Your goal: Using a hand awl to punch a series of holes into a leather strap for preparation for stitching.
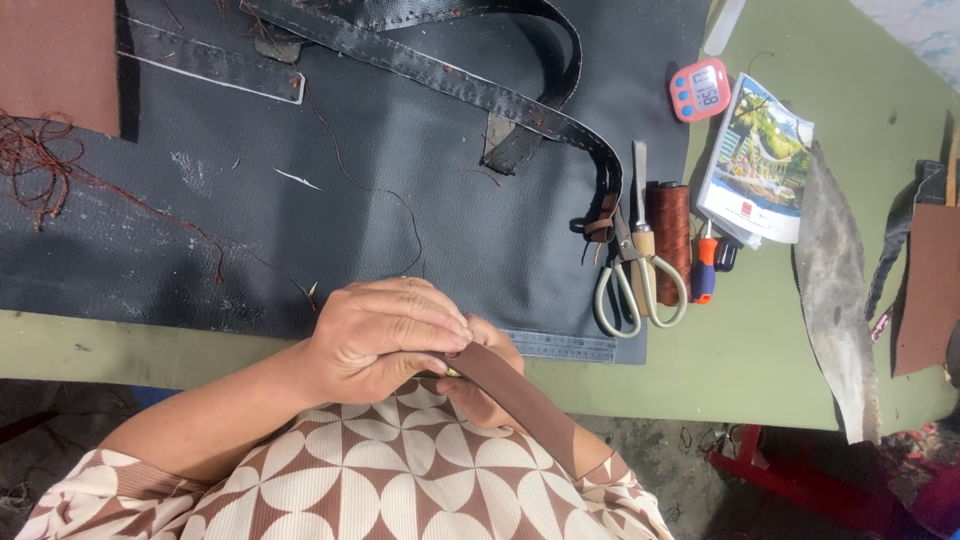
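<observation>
Head view, left to right. A brown panel (pixel 55 60) lies at the bench's far-left corner, with tangled brown thread (pixel 40 160) just beside it on the black mat (pixel 470 200). The mat covers the left and middle of the green bench (pixel 760 340); black straps (pixel 430 65) curve across its far part, and a steel ruler (pixel 560 346) lies along its near edge.

At the near edge the left hand (pixel 385 335) lies curled over the right hand (pixel 480 375), both closed on a brown strap (pixel 520 395). The left hand's fingers press down on the strap's upper end; the right hand sits under it, mostly hidden. The strap's long axis runs diagonally, from the hands at upper left down to lower right, past the bench edge and over the patterned sleeve (pixel 400 470). A small pale object shows at the grip, too small to tell.

Right of the mat lie scissors (pixel 635 270), handles toward the near edge, touching a spool (pixel 670 235) of brown thread, then a small tool (pixel 705 270) with an orange-and-blue handle. A red timer (pixel 700 90) and a booklet (pixel 760 160) sit beyond them. A grey scrap (pixel 840 300) hangs over the near-right edge; a brown piece (pixel 930 290) lies at the right edge. No containers are seen.
</observation>
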